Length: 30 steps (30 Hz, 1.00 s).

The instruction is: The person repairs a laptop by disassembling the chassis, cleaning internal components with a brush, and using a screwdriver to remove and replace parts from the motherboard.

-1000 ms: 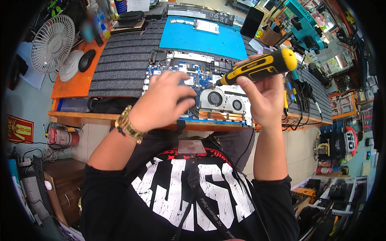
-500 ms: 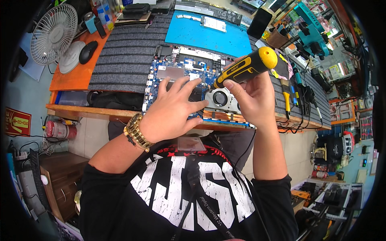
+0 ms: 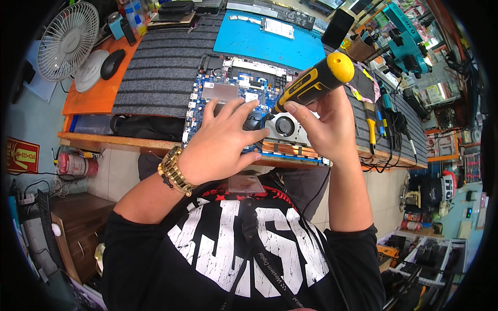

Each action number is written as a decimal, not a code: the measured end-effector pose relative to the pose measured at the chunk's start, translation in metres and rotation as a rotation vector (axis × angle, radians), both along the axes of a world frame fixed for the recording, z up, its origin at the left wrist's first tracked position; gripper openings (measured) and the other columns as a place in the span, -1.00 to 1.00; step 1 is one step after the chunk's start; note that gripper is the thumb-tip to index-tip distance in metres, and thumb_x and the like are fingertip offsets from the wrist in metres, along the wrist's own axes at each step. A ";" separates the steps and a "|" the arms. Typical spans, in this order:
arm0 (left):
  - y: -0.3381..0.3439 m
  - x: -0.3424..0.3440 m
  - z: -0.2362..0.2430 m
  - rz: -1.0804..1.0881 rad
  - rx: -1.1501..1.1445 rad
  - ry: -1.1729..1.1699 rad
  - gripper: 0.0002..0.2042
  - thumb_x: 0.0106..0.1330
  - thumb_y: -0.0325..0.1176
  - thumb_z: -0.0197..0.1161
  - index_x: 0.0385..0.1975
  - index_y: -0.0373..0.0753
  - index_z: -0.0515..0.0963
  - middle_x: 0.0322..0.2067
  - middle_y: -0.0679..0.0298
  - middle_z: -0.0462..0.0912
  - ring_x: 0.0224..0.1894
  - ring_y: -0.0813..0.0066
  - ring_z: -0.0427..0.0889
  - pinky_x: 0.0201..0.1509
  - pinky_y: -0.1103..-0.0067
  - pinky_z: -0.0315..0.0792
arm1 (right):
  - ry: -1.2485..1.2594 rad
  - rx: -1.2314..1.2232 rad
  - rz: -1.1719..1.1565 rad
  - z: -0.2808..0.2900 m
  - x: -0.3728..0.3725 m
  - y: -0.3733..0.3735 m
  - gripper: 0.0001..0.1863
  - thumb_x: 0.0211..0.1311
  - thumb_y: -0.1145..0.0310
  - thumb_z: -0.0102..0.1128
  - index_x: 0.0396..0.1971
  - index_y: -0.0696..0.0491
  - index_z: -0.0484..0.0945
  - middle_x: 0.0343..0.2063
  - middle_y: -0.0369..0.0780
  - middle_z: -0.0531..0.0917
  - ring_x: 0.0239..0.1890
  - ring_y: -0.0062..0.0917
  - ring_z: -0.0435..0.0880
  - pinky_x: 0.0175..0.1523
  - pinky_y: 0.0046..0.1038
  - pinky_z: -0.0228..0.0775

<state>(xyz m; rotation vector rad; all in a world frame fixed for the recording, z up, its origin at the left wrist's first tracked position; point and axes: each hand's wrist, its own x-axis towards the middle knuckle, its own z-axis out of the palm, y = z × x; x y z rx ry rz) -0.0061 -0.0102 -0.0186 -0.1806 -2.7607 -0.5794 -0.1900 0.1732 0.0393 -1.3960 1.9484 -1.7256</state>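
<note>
An opened laptop base [image 3: 220, 92] lies at the table's near edge, its blue circuit board bare. A round cooling fan [image 3: 285, 126] and copper heat pipes [image 3: 291, 149] sit in its near right part. My right hand [image 3: 332, 122] is closed around a yellow and black electric screwdriver [image 3: 314, 82], tilted with its tip down at the board just left of the fan. The exact contact of the tip is too small to tell. My left hand [image 3: 220, 137] rests over the board with fingers spread, fingertips on its middle, hiding part of it.
A blue mat [image 3: 267, 44] with a small drive [image 3: 278, 28] lies beyond the laptop on grey ribbed cloth [image 3: 166, 67]. At left stand a white fan [image 3: 67, 41] and a black mouse [image 3: 112, 64]. A yellow-handled brush [image 3: 371, 127] and cables lie at right.
The screwdriver and my right hand have shifted slightly left and down, with the tool's tip lower beside the fan. My left hand stays nearly in place.
</note>
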 end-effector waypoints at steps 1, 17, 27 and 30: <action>0.000 0.000 0.000 -0.003 0.002 -0.001 -0.54 0.40 -0.04 0.59 0.27 0.07 0.83 0.60 -0.05 0.42 0.66 -0.13 0.31 0.67 -0.21 0.04 | -0.002 0.000 -0.001 -0.001 0.000 0.000 -0.38 0.36 0.64 0.58 0.35 0.26 0.49 0.07 -0.04 0.85 0.11 -0.36 0.91 0.15 -0.29 0.87; 0.001 -0.002 0.001 0.004 -0.022 -0.029 -0.53 0.40 -0.03 0.58 0.29 0.09 0.83 0.61 -0.05 0.42 0.66 -0.14 0.31 0.67 -0.23 0.05 | 0.022 0.027 0.012 0.001 -0.001 -0.002 -0.37 0.34 0.60 0.61 0.35 0.25 0.51 0.07 -0.04 0.86 0.13 -0.37 0.91 0.17 -0.27 0.85; 0.002 -0.002 0.001 0.010 -0.020 -0.027 -0.53 0.39 -0.04 0.60 0.28 0.07 0.83 0.60 -0.03 0.43 0.66 -0.12 0.31 0.66 -0.24 0.05 | 0.025 0.047 0.040 0.002 -0.003 -0.001 -0.37 0.35 0.59 0.62 0.35 0.23 0.52 0.08 -0.05 0.86 0.14 -0.37 0.90 0.18 -0.26 0.85; 0.002 -0.001 0.000 0.012 -0.023 -0.030 -0.52 0.39 -0.04 0.60 0.29 0.08 0.82 0.60 -0.03 0.42 0.66 -0.13 0.31 0.66 -0.23 0.05 | 0.013 0.038 0.029 0.002 -0.002 -0.001 -0.37 0.34 0.59 0.62 0.35 0.23 0.52 0.08 -0.06 0.87 0.14 -0.38 0.90 0.17 -0.26 0.85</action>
